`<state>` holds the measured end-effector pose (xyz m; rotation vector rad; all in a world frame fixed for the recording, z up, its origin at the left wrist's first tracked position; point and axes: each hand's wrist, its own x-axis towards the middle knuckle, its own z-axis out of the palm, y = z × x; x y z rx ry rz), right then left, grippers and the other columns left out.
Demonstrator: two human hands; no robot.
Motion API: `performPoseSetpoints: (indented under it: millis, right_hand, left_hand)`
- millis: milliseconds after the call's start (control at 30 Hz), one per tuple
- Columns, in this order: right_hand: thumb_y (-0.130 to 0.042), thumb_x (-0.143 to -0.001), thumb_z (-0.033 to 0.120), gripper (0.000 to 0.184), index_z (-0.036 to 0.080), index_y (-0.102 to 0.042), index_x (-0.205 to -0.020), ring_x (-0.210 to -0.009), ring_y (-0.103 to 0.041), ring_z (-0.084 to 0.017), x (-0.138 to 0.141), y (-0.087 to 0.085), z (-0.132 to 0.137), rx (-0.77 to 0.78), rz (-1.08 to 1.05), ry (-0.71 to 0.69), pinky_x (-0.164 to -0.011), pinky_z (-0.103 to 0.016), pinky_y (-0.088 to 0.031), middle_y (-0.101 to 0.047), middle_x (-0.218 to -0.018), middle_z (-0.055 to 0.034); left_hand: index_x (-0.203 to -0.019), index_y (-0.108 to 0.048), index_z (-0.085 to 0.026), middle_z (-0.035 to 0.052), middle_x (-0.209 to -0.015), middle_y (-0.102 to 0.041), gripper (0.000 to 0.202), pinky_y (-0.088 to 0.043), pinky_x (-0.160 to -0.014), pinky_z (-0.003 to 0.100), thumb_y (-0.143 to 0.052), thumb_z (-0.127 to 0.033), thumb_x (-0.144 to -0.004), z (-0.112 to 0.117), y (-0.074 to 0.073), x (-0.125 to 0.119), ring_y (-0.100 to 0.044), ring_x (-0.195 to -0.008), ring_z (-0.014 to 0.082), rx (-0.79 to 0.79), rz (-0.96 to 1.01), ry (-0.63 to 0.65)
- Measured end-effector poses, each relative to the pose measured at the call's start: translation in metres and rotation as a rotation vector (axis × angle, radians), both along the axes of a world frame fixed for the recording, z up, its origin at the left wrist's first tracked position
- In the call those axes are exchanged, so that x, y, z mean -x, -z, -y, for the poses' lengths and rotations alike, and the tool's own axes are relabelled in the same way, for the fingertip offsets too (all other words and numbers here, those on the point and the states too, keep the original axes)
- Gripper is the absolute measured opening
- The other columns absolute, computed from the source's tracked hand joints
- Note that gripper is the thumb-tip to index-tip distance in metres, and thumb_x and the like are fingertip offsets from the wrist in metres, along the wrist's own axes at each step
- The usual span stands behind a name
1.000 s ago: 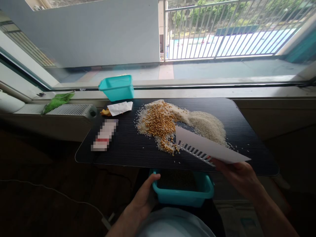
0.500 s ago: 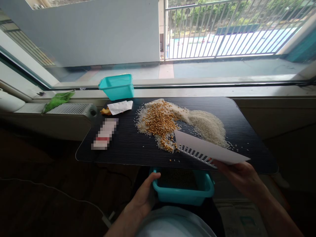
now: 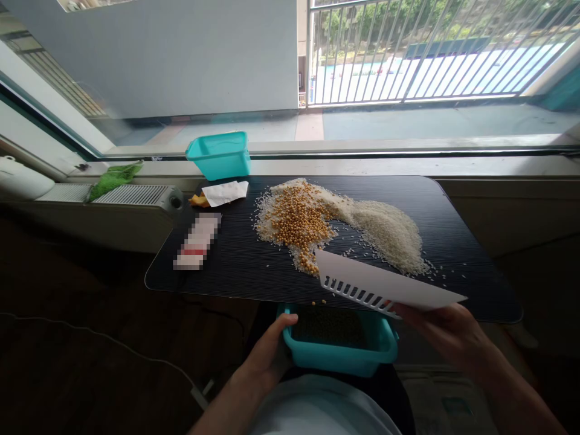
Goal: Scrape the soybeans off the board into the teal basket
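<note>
My left hand point(image 3: 270, 341) grips the left end of a teal plastic bin point(image 3: 339, 359), its thumb over the rim. Small dark grains lie in the bin, held in my lap below the table's near edge. In my right hand point(image 3: 453, 326) is a stiff white sheet with a slotted edge point(image 3: 385, 279), tilted over the table. Its far corner is beside the near tail of a pile of yellow soybeans point(image 3: 301, 220), which lie on white rice point(image 3: 389, 232). A couple of loose beans point(image 3: 318, 302) sit near the table edge.
On the dark table point(image 3: 235, 260) are a crumpled white paper point(image 3: 225, 193) and a blurred-out pale packet point(image 3: 198, 241). Another teal bin point(image 3: 220, 156) stands by the window sill. A green cloth point(image 3: 115, 179) lies on the radiator point(image 3: 136, 196) at left.
My right hand has drawn the slotted sheet slightly toward me, away from the bean pile. Another loose bean now lies near the table edge. My left hand keeps its grip on the bin.
</note>
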<state>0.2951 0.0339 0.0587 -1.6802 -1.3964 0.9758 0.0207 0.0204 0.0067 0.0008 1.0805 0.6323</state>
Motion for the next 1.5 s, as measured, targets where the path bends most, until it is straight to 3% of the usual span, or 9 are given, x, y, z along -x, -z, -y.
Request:
performPoseSetpoints:
  millis: [300, 600, 700, 933, 1233, 1500]
  right_hand:
    - [-0.074, -0.071, 0.048, 0.028, 0.024, -0.081, -0.083, -0.085, -0.074, -0.032, 0.003, 0.005, 0.002, 0.037, -0.010, -0.149, -0.075, -0.041, -0.062, -0.079, -0.081, -0.0049]
    - [-0.073, -0.073, 0.049, 0.027, 0.024, -0.081, -0.078, -0.078, -0.074, -0.029, 0.019, -0.003, -0.001, 0.017, -0.025, -0.154, -0.073, -0.039, -0.062, -0.079, -0.077, -0.0034]
    - [-0.074, -0.070, 0.051, 0.030, 0.023, -0.080, -0.075, -0.075, -0.074, -0.030, 0.010, 0.001, 0.005, 0.043, -0.052, -0.082, -0.068, -0.038, -0.063, -0.078, -0.072, -0.0040]
    - [-0.075, -0.067, 0.049, 0.025, 0.025, -0.078, -0.066, -0.064, -0.073, -0.030, -0.022, 0.016, 0.011, -0.015, 0.048, 0.240, -0.060, -0.037, -0.062, -0.077, -0.068, -0.0047]
    - [-0.076, -0.065, 0.054, 0.033, 0.021, -0.078, -0.067, -0.078, -0.074, -0.031, -0.007, 0.014, -0.011, -0.022, -0.038, 0.176, -0.071, -0.037, -0.061, -0.078, -0.072, -0.0050]
    - [-0.076, -0.064, 0.059, 0.040, 0.022, -0.081, -0.078, -0.067, -0.071, -0.027, 0.000, 0.004, -0.004, 0.019, -0.060, 0.138, -0.062, -0.036, -0.060, -0.078, -0.071, -0.0038]
  left_hand:
    - [-0.120, -0.059, -0.013, 0.0100, -0.100, -0.074, 0.042, -0.049, -0.085, 0.034, -0.055, -0.035, -0.084, 0.000, 0.000, 0.009, -0.066, -0.101, 0.0270, 0.022, -0.069, -0.019]
    - [-0.120, -0.059, -0.013, 0.0106, -0.102, -0.074, 0.044, -0.050, -0.084, 0.035, -0.059, -0.035, -0.082, 0.002, 0.000, 0.011, -0.067, -0.098, 0.0277, 0.026, -0.053, -0.034]
    - [-0.120, -0.059, -0.015, 0.0096, -0.099, -0.074, 0.041, -0.050, -0.083, 0.034, -0.058, -0.034, -0.083, 0.002, 0.000, 0.012, -0.068, -0.097, 0.0266, 0.020, -0.054, -0.040]
    - [-0.116, -0.060, -0.018, 0.0068, -0.090, -0.075, 0.036, -0.053, -0.078, 0.034, -0.060, -0.032, -0.083, 0.001, 0.001, 0.008, -0.070, -0.086, 0.0247, 0.060, -0.077, -0.072]
    - [-0.116, -0.060, -0.018, 0.0067, -0.090, -0.075, 0.036, -0.053, -0.078, 0.034, -0.060, -0.033, -0.083, 0.001, 0.002, 0.007, -0.070, -0.088, 0.0253, 0.065, -0.093, -0.068]
    - [-0.116, -0.060, -0.017, 0.0068, -0.092, -0.075, 0.036, -0.052, -0.079, 0.033, -0.060, -0.033, -0.084, 0.001, 0.003, 0.008, -0.069, -0.090, 0.0246, 0.056, -0.064, -0.060]
